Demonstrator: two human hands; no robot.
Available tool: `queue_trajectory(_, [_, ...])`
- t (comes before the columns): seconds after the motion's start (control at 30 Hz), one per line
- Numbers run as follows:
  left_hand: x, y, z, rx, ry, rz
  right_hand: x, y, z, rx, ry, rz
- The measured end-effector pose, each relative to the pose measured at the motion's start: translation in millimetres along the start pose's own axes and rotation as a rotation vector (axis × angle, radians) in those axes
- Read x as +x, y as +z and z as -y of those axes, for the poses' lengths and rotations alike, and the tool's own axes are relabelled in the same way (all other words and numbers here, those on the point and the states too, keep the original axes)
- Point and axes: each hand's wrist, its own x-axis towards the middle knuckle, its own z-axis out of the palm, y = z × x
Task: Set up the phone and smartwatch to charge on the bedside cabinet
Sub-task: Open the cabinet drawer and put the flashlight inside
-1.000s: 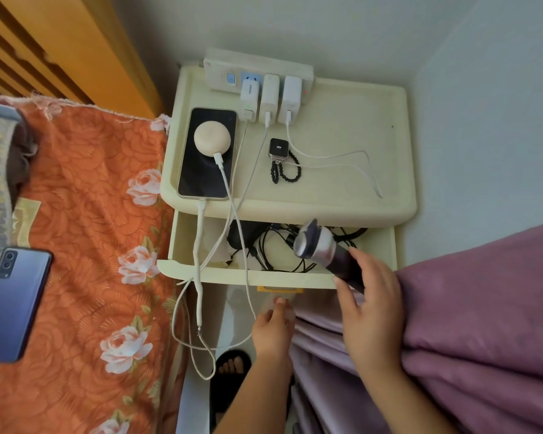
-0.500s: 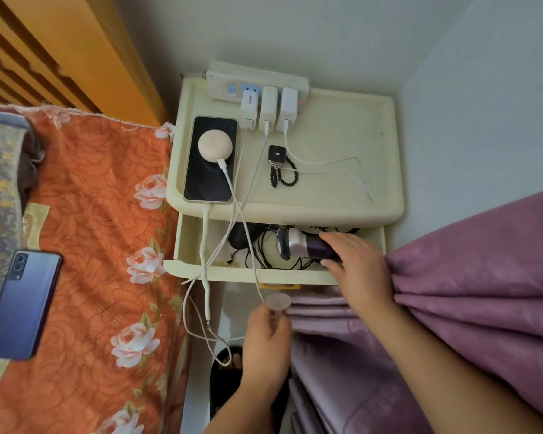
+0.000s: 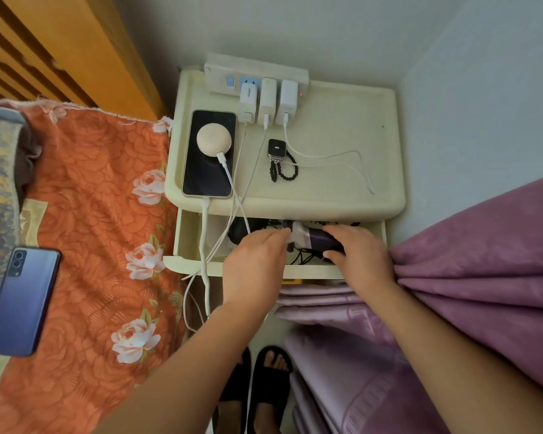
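phone (image 3: 208, 155) lies at the cabinet top's (image 3: 342, 126) left, a round charger puck on it; smartwatch (image 3: 276, 148) just right, showing a charging icon. both hands, left hand (image 3: 257, 261) and right hand (image 3: 358, 255), clamp a shaver (image 3: 314, 239) in the open drawer (image 3: 182, 242). charging looks set; next, likely stow it and close up.

You are looking down on the bedside cabinet (image 3: 342, 195), with the power strip (image 3: 223, 77) lying along its back edge. The phone (image 3: 209, 173) is lying on the left of the top, a round charger (image 3: 213, 140) sitting on it. The smartwatch (image 3: 276, 148) is lying just right of the phone. Below, the open drawer (image 3: 188, 264) is holding the shaver (image 3: 318, 239) and tangled cables. A second phone (image 3: 19, 302) is lying on the bed (image 3: 101, 245), left of the cabinet.
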Motion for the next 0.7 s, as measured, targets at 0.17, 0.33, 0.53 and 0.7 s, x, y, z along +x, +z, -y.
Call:
queue_trajectory(0.17, [20.4,4.6,-1.3,0.251,0.090,0.187,3.0,0.4,-8.6,-0.044,0.086,0.043])
queue_trajectory(0.33, [24.9,8.8,-2.5,0.357,0.033,0.372,20.3,3.6,-12.1,0.010,0.143,0.249])
queue_trajectory(0.53, [26.6,6.4,12.5,0.398,0.024,0.400,40.5,12.9,-9.6,-0.004,0.167,0.299])
queue_trajectory(0.7, [27.7,7.9,18.3,0.395,0.044,0.390,42.2,27.4,-12.0,-0.047,0.188,0.309])
